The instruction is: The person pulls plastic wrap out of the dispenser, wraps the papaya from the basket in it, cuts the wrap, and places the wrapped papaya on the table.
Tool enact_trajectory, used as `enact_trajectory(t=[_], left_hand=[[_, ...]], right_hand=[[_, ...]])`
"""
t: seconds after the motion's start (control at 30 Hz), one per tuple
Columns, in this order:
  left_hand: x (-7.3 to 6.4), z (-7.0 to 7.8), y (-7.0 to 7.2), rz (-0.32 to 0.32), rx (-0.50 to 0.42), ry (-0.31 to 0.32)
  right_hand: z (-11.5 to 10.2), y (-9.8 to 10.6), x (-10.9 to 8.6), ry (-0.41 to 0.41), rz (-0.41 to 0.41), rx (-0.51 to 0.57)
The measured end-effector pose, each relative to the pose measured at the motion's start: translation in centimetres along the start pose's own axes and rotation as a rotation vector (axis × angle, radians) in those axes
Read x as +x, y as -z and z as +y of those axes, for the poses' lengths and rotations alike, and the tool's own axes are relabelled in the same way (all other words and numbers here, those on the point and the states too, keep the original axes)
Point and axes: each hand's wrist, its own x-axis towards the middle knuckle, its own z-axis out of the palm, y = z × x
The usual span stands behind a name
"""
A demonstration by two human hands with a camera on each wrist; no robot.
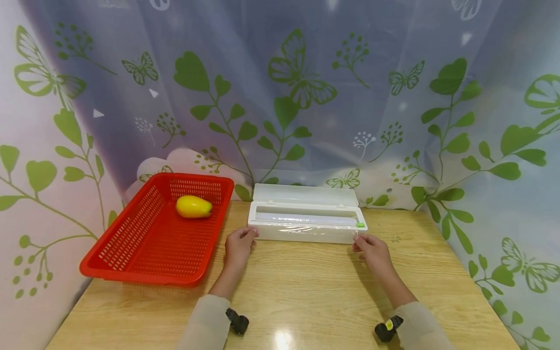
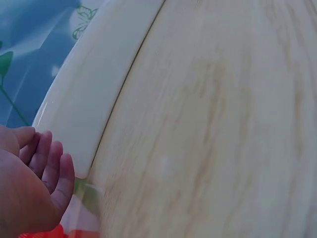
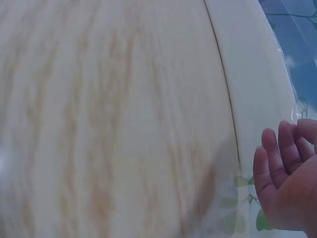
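A white cling film dispenser (image 1: 251,218) stands at the back of the table with its lid (image 1: 306,195) raised. Inside lies a pale roll (image 1: 302,218), and a green slide cutter (image 1: 360,224) sits at the right end of its front rim. Clear cling film (image 1: 306,228) hangs over that front rim, glinting. At its left corner my left hand (image 1: 238,247) pinches the film between thumb and forefinger; my right hand (image 1: 374,252) does likewise at the right corner. In both wrist views the other fingers curve loosely beside the dispenser's front wall (image 2: 94,79).
To the left stands a red plastic basket (image 1: 148,278) holding a yellow mango-shaped fruit (image 1: 193,207). Behind the wooden table (image 1: 306,287) hangs a curtain (image 1: 245,97) printed with leaves and butterflies, right behind the raised lid. Each sleeve carries a small black wrist camera (image 1: 238,322).
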Motion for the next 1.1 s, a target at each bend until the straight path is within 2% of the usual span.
enact_trajectory(t=[0.33, 0.53, 0.83, 1.1], left_hand=[[-0.1, 0.5, 0.2, -0.023, -0.051, -0.006], [0.0, 0.7, 0.1, -0.045, -0.058, -0.015], [0.1, 1.2, 0.0, -0.041, -0.032, -0.021], [0.9, 2.0, -0.4, -0.025, -0.025, -0.044]], right_hand=[[-0.7, 0.3, -0.1, 0.05, 0.033, 0.047], [-1.8, 0.8, -0.4, 0.047, 0.001, 0.082], [-1.5, 0.9, 0.2, 0.086, 0.012, 0.053], [-2.3, 1.0, 1.1, 0.134, 0.026, 0.046]])
